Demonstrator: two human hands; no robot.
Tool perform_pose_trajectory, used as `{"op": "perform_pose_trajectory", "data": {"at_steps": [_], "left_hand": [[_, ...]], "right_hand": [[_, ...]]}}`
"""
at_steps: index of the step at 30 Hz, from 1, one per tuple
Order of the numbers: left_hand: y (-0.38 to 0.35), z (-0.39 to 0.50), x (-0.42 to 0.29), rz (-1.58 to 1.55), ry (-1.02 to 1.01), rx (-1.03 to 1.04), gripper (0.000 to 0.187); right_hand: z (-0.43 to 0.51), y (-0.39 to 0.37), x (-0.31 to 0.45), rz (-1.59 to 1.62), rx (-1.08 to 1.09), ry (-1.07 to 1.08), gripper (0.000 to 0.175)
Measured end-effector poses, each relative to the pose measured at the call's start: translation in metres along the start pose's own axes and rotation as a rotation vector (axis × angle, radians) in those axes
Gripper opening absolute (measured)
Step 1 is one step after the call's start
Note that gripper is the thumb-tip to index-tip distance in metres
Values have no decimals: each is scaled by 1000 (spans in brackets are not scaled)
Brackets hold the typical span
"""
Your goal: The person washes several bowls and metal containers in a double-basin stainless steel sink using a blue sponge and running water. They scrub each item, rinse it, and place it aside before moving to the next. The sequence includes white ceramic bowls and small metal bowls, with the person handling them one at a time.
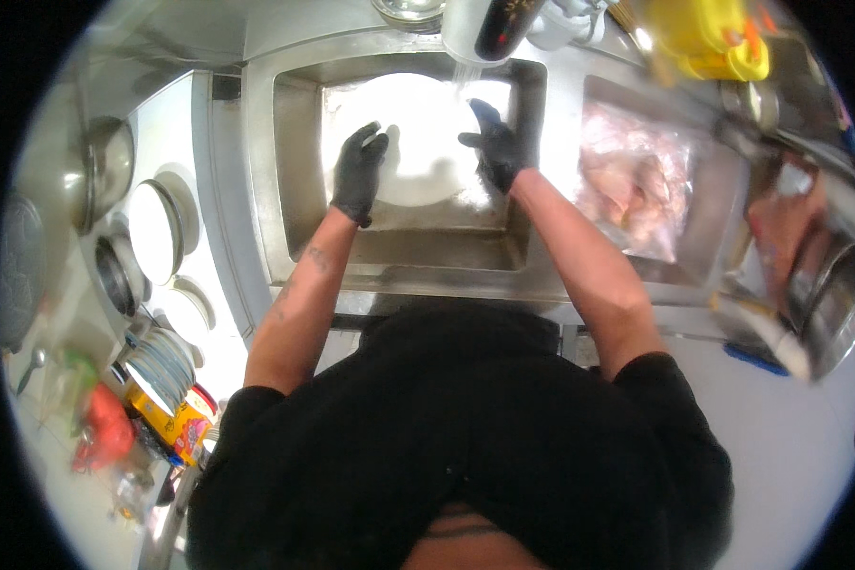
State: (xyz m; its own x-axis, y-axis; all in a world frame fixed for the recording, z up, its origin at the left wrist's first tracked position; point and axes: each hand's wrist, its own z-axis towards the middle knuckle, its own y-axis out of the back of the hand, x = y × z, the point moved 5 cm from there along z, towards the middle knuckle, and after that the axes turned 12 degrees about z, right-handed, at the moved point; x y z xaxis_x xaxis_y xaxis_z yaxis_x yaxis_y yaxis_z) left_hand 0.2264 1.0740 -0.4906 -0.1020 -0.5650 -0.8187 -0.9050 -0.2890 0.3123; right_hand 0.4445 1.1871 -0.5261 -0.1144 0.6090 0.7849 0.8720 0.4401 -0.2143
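A large round white plate or basin (420,142), washed out by glare, is in the left bowl of a stainless steel sink (427,249). My left hand (358,171), in a black glove, is at its left edge with the fingers curled. Whether those fingers grip the rim is not clear. At the right edge, my right hand (497,149), also black-gloved, has its thumb and fingers spread apart. Water (464,75) streams from a white tap unit (470,35) near the far right side of the white piece.
Pale pinkish pieces, apparently raw meat, in clear plastic (634,185) fill much of the right sink bowl. Round dishes (157,231) and stacked plates (160,370) occupy the left counter. A yellow container (705,35) is at far right, with metal pans (826,299) nearer.
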Motion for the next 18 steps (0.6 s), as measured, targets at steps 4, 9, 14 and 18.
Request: {"op": "perform_pose_trajectory", "data": {"at_steps": [4,9,14,18], "left_hand": [[4,-14,-9,-315,150,34,52],[-5,-6,-13,-555,355,1,59],[-17,23,13,-778,482,186,44],[-25,27,44,-854,470,185,31]], "right_hand": [[-10,-20,-13,313,61,-46,56],[-21,-34,-18,100,29,88,36],[-57,-57,-8,-446,-42,826,45],[-67,-65,-16,-887,0,845,50]]}}
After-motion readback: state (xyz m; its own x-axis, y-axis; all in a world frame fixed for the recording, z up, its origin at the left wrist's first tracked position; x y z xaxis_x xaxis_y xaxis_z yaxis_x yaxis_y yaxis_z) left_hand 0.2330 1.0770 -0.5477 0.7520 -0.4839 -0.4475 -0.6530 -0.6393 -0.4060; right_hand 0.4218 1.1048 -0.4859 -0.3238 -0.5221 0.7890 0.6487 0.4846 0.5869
